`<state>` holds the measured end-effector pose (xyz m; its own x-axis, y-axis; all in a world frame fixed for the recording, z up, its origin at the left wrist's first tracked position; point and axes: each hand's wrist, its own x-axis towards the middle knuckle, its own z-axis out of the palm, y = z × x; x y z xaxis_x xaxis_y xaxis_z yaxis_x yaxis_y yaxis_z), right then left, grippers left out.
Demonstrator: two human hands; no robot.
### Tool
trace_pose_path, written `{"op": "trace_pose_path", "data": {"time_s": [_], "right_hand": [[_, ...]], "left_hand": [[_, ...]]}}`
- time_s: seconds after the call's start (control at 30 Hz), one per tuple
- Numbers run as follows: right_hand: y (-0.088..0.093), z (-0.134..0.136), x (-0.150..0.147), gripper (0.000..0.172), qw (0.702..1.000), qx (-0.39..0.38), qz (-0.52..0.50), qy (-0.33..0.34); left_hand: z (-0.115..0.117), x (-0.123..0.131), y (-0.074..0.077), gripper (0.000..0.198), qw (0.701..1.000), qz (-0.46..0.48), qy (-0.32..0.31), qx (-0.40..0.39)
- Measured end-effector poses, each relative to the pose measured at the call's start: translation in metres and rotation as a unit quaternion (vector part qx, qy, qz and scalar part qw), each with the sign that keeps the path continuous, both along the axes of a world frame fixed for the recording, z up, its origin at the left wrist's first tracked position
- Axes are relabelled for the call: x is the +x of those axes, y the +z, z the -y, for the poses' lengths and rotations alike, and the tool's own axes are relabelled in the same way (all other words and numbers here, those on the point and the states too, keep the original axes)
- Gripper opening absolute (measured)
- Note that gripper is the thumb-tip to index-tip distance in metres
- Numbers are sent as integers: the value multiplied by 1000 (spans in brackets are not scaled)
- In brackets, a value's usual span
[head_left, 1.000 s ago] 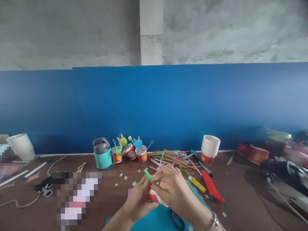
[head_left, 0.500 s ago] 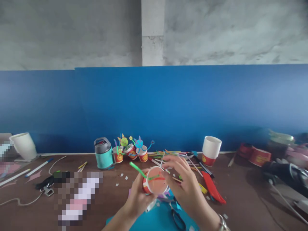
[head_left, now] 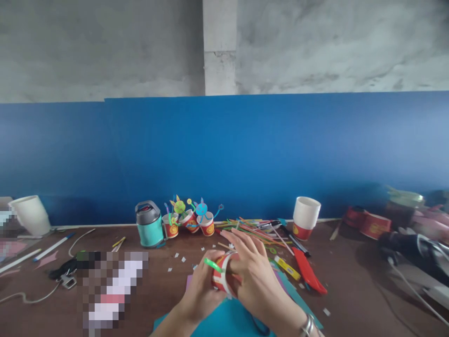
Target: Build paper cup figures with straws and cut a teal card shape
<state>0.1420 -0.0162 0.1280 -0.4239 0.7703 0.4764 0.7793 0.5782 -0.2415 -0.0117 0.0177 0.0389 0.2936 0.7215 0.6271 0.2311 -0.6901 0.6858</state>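
My left hand (head_left: 201,292) is wrapped around a red-and-white paper cup (head_left: 219,279), tilted so its mouth faces right. A bright green straw (head_left: 213,265) sticks out through the cup's side. At the mouth, my right hand (head_left: 252,271) has its thumb and index finger reaching inside, while its other fingers stretch out past the rim. Whatever those inner fingertips pinch is hidden by the cup. Below both hands lies a blue sheet (head_left: 224,320), and dark scissors (head_left: 260,325) show partly under my right wrist.
Finished cup figures (head_left: 201,209) stand at the back beside a turquoise flask (head_left: 150,227). Coloured straws (head_left: 257,228), a yellow glue-like tube (head_left: 286,267) and a red knife-shaped tool (head_left: 307,271) lie to the right. Stacked paper cups (head_left: 306,217) stand behind. Keys (head_left: 68,280) lie left.
The cup has turned from its mouth facing me to facing right. My right hand has moved left and down, its fingers now inside the mouth.
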Motion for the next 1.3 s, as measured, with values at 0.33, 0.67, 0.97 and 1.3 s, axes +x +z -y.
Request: {"op": "trace_pose_path", "data": {"time_s": [0.33,0.67,0.97,1.3], "right_hand": [[0,-1,-1,30,997,-38,-54,44],[6,-1,2,24,992,-68,-86,62],[0,0,-2,24,956,-171,-219,98],[5,1,-5,14,986,-102,-123,45]], "left_hand": [[0,2,-5,51,990,92,-52,-90],[1,1,-1,57,992,89,-61,-67],[6,7,-6,59,954,202,-170,-143],[-2,6,-10,54,989,114,-28,-90]]}}
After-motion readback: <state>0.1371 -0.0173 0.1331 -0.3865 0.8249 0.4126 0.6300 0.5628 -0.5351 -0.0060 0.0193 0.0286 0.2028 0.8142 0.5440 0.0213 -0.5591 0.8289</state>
